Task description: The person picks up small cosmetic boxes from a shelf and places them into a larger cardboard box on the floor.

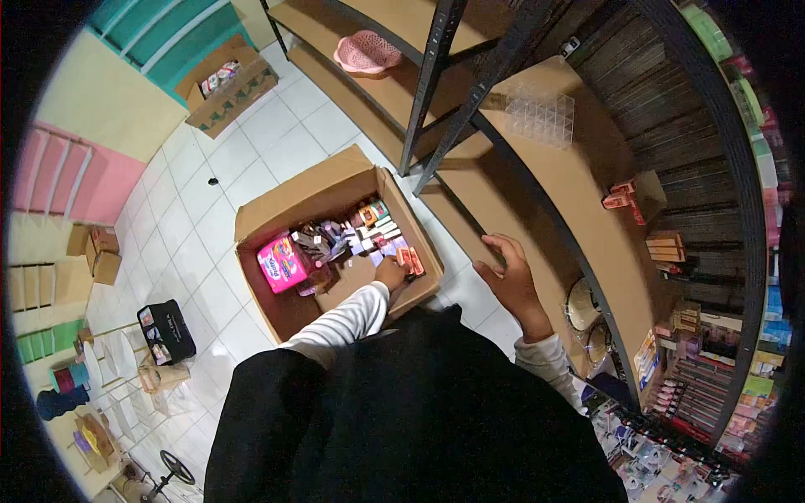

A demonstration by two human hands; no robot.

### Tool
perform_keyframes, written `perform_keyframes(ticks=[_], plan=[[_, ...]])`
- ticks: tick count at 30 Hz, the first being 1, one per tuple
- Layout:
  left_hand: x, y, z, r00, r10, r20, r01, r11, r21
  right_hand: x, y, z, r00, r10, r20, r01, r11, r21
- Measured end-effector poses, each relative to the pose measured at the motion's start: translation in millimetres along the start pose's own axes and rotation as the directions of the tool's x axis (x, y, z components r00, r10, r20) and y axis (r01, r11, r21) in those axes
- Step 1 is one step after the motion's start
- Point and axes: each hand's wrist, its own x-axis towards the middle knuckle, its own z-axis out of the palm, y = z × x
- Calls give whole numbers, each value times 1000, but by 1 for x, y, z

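A large open cardboard box [303, 194] stands on the floor before me, packed with small goods. My left hand [391, 273] reaches down inside it, fingers curled against a few small red boxes [411, 261] at its right side; the fingertips are partly hidden. Left of these lie small white boxes [381, 230], dark and purple packs [323, 241] and a pink pack [282, 263]. Near the lower shelf, outside the cardboard box, my right hand [511, 285] is held up with its fingers apart, holding nothing.
Brown shelves with black metal posts [432, 88] rise close on the right. They carry a pink basket [367, 54], a clear divided organizer [541, 116] and red boxes [622, 199]. Another cardboard box [231, 101] and a black case [166, 333] sit on the tiled floor.
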Motion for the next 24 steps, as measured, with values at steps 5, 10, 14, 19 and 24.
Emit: perform_keyframes(ticks=[5,10,14,19,24], plan=[[11,-23,-1,999,-40,-5,40,999,30,3,-8,4,1000,-13,26,14,999,-33],[18,-23,5,997,35,64,-42,994,106,4,-9,6,998,-45,46,48,996,-76],[11,-8,-9,990,-50,132,36,993,112,1,-7,5,998,-32,47,37,994,-102],[21,-12,-10,996,61,-65,-48,981,189,-3,-5,-2,1000,-3,29,6,993,-119],[23,-7,-20,957,217,193,-234,970,71,-7,6,-7,1000,20,12,-18,995,-101]])
